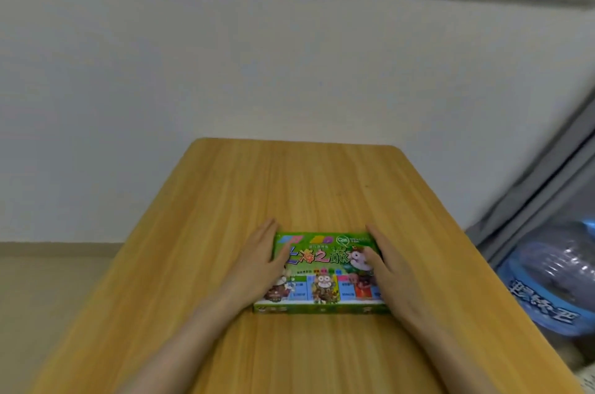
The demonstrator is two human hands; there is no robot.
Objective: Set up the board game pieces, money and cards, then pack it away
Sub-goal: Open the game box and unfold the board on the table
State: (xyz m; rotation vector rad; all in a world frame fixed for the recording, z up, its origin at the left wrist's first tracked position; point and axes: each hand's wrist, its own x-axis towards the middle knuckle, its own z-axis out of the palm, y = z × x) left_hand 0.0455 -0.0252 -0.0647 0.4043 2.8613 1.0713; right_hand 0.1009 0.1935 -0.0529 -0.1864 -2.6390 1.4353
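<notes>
Left hand [257,264]: flat against the left short side of the game box [325,271], fingers straight and together, pointing away from the person, thumb resting on the lid near its upper left part. No curl round the box; nothing pinched.

Right hand [394,277]: mirrors it on the right short side, fingers straight and extended, thumb laid across the lid over the printed cartoon figure. It rests on the box with a flat palm.

Game box: closed, lid up, green with cartoon characters and large Chinese lettering. It lies flat on the wooden table [289,187], near the middle of its width and toward the person's side, long edge facing the person, both hands touching its ends.

Surroundings: white wall [289,71] just behind the far table edge. To the right of the table, a large blue-labelled plastic water bottle [547,281], partly blurred. Pale floor [48,281] visible on the left.
</notes>
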